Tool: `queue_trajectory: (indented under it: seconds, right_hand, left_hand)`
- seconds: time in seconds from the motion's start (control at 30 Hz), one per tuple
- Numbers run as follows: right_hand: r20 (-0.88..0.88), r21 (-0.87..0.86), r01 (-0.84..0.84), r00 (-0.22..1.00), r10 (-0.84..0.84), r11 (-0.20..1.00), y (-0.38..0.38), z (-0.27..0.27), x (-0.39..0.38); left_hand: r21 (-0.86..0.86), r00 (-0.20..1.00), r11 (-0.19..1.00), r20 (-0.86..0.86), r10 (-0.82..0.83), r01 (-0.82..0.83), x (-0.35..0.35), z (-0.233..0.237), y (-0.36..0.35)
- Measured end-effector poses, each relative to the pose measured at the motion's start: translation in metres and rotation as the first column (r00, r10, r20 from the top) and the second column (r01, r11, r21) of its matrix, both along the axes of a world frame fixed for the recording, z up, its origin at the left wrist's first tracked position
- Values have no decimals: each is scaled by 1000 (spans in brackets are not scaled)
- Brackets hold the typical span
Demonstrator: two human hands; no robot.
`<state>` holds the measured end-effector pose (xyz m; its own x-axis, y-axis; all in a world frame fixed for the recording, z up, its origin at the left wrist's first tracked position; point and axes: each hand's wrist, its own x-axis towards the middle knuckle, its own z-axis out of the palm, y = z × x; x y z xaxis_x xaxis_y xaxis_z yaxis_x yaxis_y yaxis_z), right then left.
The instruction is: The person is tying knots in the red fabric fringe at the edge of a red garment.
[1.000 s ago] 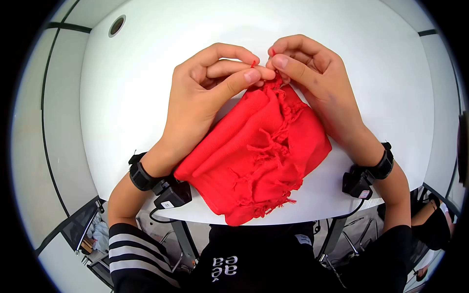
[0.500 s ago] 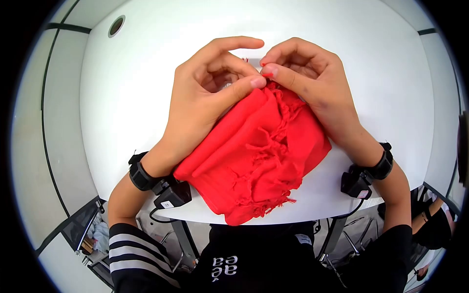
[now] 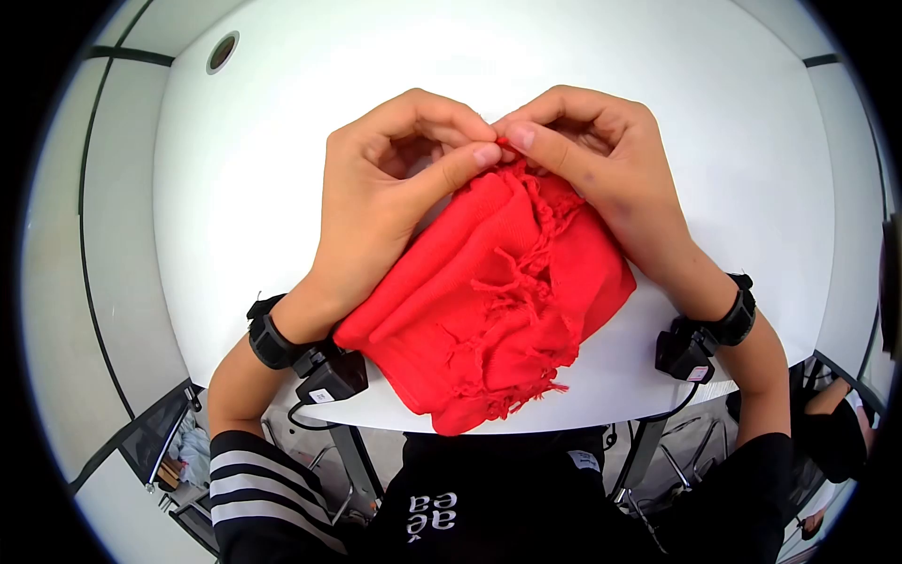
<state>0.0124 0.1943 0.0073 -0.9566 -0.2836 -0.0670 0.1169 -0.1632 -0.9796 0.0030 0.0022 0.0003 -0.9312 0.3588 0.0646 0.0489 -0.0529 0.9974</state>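
Note:
A red fringed scarf [image 3: 470,273] lies bunched on the white table [image 3: 254,179], its knotted tassels running down the middle and over the lower end. At its top edge, my left hand [image 3: 395,169] pinches a bit of the red fringe between thumb and forefinger. Right beside it, fingertips nearly touching, my right hand [image 3: 601,160] pinches the same red end with thumb and forefinger. The strands between the fingertips are mostly hidden.
Black devices with cables are strapped to both wrists, the left one [image 3: 331,376] and the right one [image 3: 686,355] near the table's front edge. A round cable hole [image 3: 224,53] sits at the far left. Another person [image 3: 836,432] shows at the lower right.
My left forefinger, raised before, has come down to the thumb at the fringe. My right fingers have shifted slightly lower. The scarf has hardly moved.

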Motion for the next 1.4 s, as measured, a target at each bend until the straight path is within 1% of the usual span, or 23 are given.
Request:
queue_trajectory:
  seconds: [0.07,0.13,0.27,0.33,0.43,0.47,0.53,0.57,0.63,0.7,0.87,1.0,1.1,1.17,1.23,1.3,1.37,1.4]
  right_hand:
    - [-8,14,-4,1000,4,1000,0,-1,0]
    - [-73,-24,-19,997,18,1000,-1,-4,1]
    - [-77,9,-41,996,42,999,1,-5,0]
    - [-34,-17,-19,999,18,1000,0,-4,1]
    - [-57,5,-14,998,15,1000,-1,-4,2]
    - [-57,6,-14,998,14,1000,-1,-5,1]
    - [-167,85,-29,985,43,996,-2,-9,0]
    - [-166,85,-29,985,43,996,-2,-9,0]
    - [-106,-11,22,994,-23,1000,-4,-9,0]
    - [-113,7,14,994,-13,1000,-3,-11,0]
    - [-115,-39,23,993,-27,999,-5,-9,0]
    - [-113,-34,18,993,-21,999,-5,-10,0]
    - [-119,-5,10,993,-10,1000,-5,-12,1]
    - [-146,65,15,989,-5,998,-5,-12,1]
    - [-156,86,3,988,10,996,-5,-12,1]
    - [-171,129,-20,984,42,991,-4,-12,1]
    - [-158,74,14,987,-2,997,-6,-13,1]
    - [-211,77,19,977,-3,997,-5,-14,0]
  left_hand:
    - [2,1000,1000,-24,7,-7,0,-1,1]
    - [-50,998,997,-10,59,-59,0,1,1]
    - [-99,999,994,-7,52,-52,0,-1,2]
    - [-102,999,994,14,36,-35,1,-1,1]
    - [-140,1000,990,-4,29,-29,1,-1,-1]
    - [-139,1000,990,-4,28,-28,0,-1,-1]
    - [-133,999,991,-38,14,-19,0,-1,-2]
    - [-133,999,991,-37,14,-18,0,-1,-1]
    - [-76,999,997,46,6,-2,0,1,0]
    - [-31,1000,1000,31,4,-3,2,1,2]
    - [-27,1000,999,12,-27,27,0,-1,2]
    - [-43,1000,999,17,-15,15,1,0,1]
    - [-24,1000,999,-22,-22,21,0,-1,1]
    - [-45,1000,999,-26,-7,6,1,-1,2]
    - [-55,1000,998,-27,-7,6,0,-2,0]
    - [-14,1000,1000,-21,15,-15,-1,-2,0]
    - [-55,1000,998,-15,15,-16,-1,-1,0]
    - [-50,1000,998,1,32,-31,0,0,1]
